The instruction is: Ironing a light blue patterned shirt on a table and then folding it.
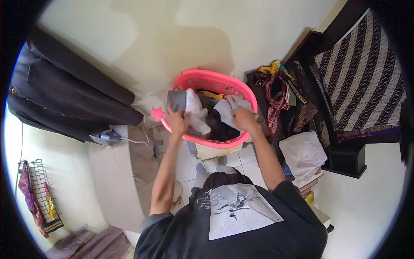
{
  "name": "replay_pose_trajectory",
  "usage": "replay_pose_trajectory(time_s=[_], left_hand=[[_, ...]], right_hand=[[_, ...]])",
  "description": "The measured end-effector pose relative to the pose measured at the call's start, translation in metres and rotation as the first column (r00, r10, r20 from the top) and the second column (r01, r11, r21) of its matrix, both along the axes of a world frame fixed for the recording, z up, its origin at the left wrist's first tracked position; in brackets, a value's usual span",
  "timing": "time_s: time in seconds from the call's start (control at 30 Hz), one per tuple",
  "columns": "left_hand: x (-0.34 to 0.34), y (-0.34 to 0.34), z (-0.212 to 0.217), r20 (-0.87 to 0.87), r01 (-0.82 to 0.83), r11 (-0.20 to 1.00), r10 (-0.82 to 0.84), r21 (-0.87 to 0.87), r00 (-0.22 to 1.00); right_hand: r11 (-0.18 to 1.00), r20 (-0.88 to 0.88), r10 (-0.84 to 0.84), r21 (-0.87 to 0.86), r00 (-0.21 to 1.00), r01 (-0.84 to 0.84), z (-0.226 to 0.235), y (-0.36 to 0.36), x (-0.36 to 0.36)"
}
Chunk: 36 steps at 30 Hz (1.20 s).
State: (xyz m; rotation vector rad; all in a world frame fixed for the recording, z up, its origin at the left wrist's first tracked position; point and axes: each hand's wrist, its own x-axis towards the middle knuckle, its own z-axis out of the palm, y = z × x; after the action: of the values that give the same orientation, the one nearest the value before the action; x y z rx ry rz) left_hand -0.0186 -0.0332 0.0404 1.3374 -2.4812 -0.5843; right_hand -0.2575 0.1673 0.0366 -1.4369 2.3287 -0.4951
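Clothes [219, 126] lift best singly, I judge: my right hand [244, 119] pinches white cloth [224, 109] at the right edge of the basket [213, 143]; whether my blurred left hand [177, 120] grips, I cannot tell.

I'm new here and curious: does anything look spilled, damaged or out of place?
Nothing looks clearly spilled or damaged. The untidiest spot is the heap of patterned cloths to the right of the pink basket: they lie twisted together, while the striped cloth farther right is spread out.
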Motion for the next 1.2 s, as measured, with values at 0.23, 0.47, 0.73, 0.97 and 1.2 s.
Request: replay_pose_trajectory(time_s=[0.23,0.47,0.73,0.97,1.2], left_hand=[[0.051,-0.014,0.143,-0.741,0.257,0.778,0.359,0.573,0.567],[0.091,0.026,0.197,-0.789,0.494,0.657,0.605,0.569,0.104],[0.169,0.061,0.131,-0.652,0.342,0.596,0.756,0.726,0.065],[0.227,0.098,0.150,-0.615,-0.036,0.660,0.717,0.751,0.328],[0.319,0.122,0.086,-0.639,0.237,0.630,0.768,0.740,-0.044]], right_hand=[[0.871,0.198,0.106,0.455,0.975,-0.187,-0.015,-0.033,0.051],[0.936,0.919,0.307,-0.339,0.248,0.098,0.100,-0.068,0.115],[0.923,0.924,0.375,-0.365,-0.069,0.122,0.138,-0.100,0.196],[0.768,0.661,0.621,-0.620,0.422,-0.159,0.151,-0.108,0.278],[0.764,0.780,0.607,-0.521,0.149,-0.381,0.157,-0.113,0.366]])
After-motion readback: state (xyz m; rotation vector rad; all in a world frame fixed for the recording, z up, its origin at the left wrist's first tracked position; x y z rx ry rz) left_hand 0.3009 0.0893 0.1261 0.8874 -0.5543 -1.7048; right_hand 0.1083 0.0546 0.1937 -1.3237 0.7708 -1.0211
